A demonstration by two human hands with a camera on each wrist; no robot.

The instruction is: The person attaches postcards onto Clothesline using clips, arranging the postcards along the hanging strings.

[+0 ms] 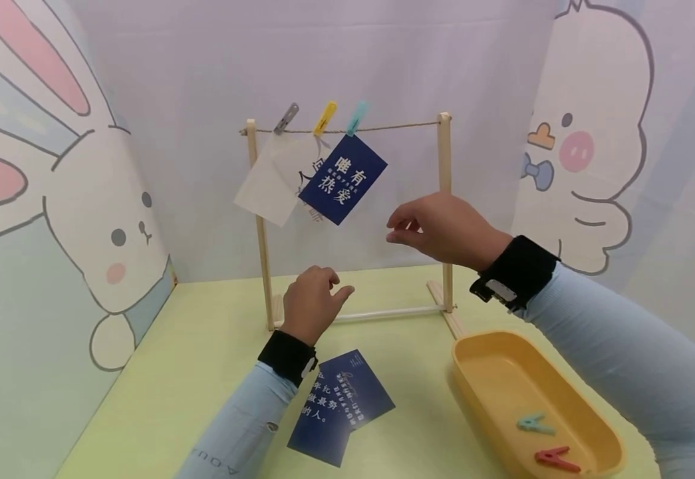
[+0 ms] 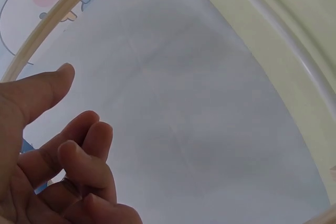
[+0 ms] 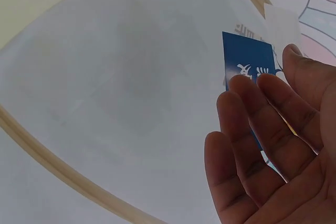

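Observation:
My right hand [image 1: 449, 229] is raised to the right of a hanging dark blue card [image 1: 347, 183], its fingers loosely bent and holding nothing. A teal clothespin [image 1: 356, 118] clips that card to a string [image 1: 407, 126]. Left of it hang a pale card with dark characters [image 1: 306, 154], under a yellow clothespin [image 1: 325, 118], and a plain white card [image 1: 260, 183], under a grey clothespin [image 1: 286, 120]; the cards overlap. Lower down, my left hand [image 1: 311, 303] hovers near the frame's base, thumb apart from relaxed, bare fingers. In the right wrist view, the blue card [image 3: 247, 59] appears beyond the fingertips.
Two wooden posts [image 1: 445, 159] carry the string, joined below by a white rod [image 1: 389, 315]. Two overlapping blue cards [image 1: 365, 382] lie on the yellow-green table [image 1: 203, 372]. At right, a yellow tray [image 1: 461, 362] contains a teal clothespin [image 1: 535, 424] and a red clothespin [image 1: 556, 458].

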